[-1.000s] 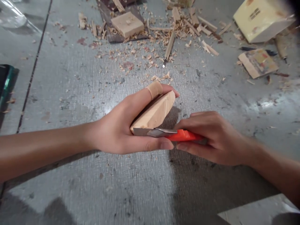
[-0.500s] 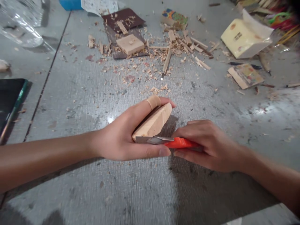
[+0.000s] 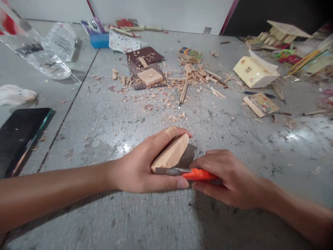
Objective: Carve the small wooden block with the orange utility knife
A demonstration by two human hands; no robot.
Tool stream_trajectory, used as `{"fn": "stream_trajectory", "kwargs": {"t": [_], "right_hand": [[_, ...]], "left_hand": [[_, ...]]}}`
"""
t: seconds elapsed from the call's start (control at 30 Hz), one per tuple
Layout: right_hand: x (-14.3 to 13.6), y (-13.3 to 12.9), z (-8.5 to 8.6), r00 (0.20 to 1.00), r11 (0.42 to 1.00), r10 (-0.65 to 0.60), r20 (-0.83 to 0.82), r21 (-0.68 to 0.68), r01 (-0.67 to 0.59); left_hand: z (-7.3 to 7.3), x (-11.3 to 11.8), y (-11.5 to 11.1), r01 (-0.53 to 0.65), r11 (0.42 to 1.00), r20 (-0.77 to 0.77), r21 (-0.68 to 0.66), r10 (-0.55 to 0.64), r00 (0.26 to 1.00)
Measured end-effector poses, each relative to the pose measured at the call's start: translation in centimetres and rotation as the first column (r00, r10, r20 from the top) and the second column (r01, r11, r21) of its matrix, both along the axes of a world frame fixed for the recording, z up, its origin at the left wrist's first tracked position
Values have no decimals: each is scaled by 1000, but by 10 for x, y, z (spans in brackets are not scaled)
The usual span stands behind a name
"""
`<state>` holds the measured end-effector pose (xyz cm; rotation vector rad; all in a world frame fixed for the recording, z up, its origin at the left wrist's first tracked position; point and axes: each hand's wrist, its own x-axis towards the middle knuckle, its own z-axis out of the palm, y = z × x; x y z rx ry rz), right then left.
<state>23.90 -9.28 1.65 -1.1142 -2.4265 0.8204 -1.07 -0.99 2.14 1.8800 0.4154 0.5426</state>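
Note:
My left hand [image 3: 145, 166] is closed round a pale block of wood [image 3: 172, 152], with a plaster [image 3: 171, 132] wrapped on its index finger. The block's near end has sloping cut faces. In my right hand [image 3: 226, 177] is a utility knife [image 3: 200, 174] with an orange-red handle, gripped between thumb and curled fingers. Its grey blade lies along the near lower edge of the wood, just above my left thumb. Part of the knife handle is hidden inside my right hand.
A chisel-like carving tool [image 3: 184, 92] lies among wood shavings and sticks beyond my hands. Sandpaper [image 3: 134, 83] bears a flat wood piece [image 3: 150, 76]. To the left are a phone [image 3: 24, 139] and a plastic bottle [image 3: 49, 62]. A yellow packet [image 3: 253, 74] and a painted block [image 3: 261, 104] sit right.
The camera has tilted up, so the scene sits lower and the table's far edge shows. Both hands, the wood and the knife keep nearly the same positions relative to each other.

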Motion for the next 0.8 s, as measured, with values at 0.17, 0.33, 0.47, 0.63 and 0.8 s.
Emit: {"fn": "stream_trajectory", "kwargs": {"t": [0.17,0.33,0.47,0.63,0.8], "right_hand": [[0,-2,-1,1000,999,-2,1,36,2],[-1,-2,0,1000,998,0,9,62,0],[-1,-2,0,1000,998,5,11,59,-6],[-1,-1,0,1000,999,2,7,54,-3],[-1,0,0,1000,999,2,14,43,-3]], "left_hand": [[0,0,0,3,1000,1,-21,-3,1000],[-1,0,0,4,1000,12,-30,-4,1000],[-1,0,0,7,1000,21,-28,-6,1000],[0,1,1,10,1000,27,-16,-10,1000],[0,0,0,-3,1000,11,6,3,1000]]}}
